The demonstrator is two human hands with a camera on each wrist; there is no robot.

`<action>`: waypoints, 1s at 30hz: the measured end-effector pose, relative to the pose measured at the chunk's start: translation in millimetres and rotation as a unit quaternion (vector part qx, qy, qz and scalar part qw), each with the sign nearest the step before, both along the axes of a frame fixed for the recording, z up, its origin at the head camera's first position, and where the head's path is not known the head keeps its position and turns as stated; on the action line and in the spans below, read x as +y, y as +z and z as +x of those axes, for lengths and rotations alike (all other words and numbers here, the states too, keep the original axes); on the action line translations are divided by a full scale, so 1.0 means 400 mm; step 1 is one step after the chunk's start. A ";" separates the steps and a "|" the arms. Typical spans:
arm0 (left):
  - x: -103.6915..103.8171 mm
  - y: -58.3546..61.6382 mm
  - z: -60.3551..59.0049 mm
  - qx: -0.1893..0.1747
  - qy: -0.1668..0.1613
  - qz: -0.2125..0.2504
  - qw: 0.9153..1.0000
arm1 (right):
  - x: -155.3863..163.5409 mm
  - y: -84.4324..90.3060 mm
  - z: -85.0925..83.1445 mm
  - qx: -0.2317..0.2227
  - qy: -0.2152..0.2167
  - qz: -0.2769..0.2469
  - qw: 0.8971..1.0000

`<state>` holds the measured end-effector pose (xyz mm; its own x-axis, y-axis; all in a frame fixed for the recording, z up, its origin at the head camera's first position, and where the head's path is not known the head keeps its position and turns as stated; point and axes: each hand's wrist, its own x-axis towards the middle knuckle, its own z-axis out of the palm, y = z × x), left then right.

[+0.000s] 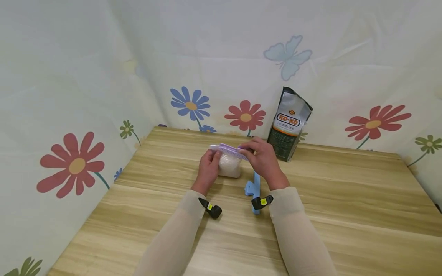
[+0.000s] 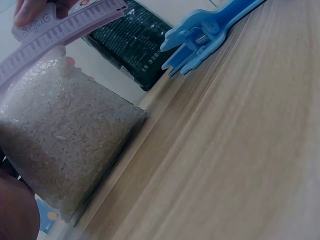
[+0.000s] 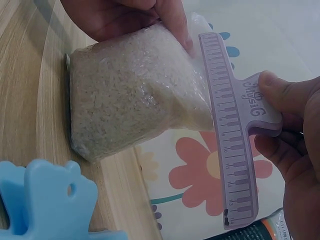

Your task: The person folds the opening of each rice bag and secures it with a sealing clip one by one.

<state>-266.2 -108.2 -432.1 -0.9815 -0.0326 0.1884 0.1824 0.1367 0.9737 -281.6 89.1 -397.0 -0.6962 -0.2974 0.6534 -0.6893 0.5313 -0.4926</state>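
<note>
A clear plastic bag of white rice (image 1: 229, 168) stands upright on the wooden table. My left hand (image 1: 208, 168) holds the bag by its upper left side. With thumb and fingers, my right hand (image 1: 265, 161) pinches the handle of a purple bag clip (image 3: 232, 135). This clip lies across the gathered top of the bag; its long bar carries a piano-key and ruler pattern. Whether its jaws are closed on the plastic I cannot tell. A light blue bag clip (image 1: 249, 188) lies on the table under my right wrist.
A dark green and silver KO-KO package (image 1: 288, 120) stands at the back of the table (image 1: 345, 191), close to the flowered curtain (image 1: 214, 46). Black wrist cameras (image 1: 215, 212) sit on both sleeves.
</note>
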 end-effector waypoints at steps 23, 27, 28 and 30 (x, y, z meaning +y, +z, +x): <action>-0.009 -0.082 -0.052 0.016 0.004 0.016 1.000 | -0.019 0.008 -0.006 0.009 0.012 0.019 1.000; -0.010 -0.083 -0.054 0.019 0.004 0.016 1.000 | -0.023 0.012 -0.006 0.011 0.015 0.021 1.000; -0.010 -0.083 -0.055 0.020 0.004 0.016 1.000 | -0.024 0.014 -0.007 0.011 0.015 0.021 1.000; -0.011 -0.084 -0.057 0.020 0.001 0.018 1.000 | -0.026 0.015 -0.008 0.011 0.015 0.024 1.000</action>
<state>-288.9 -112.7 -465.6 -0.9730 -0.0418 0.2269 0.2217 0.1029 0.9697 -284.7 78.9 -391.0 -0.6718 -0.3487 0.6535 -0.7157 0.5331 -0.4513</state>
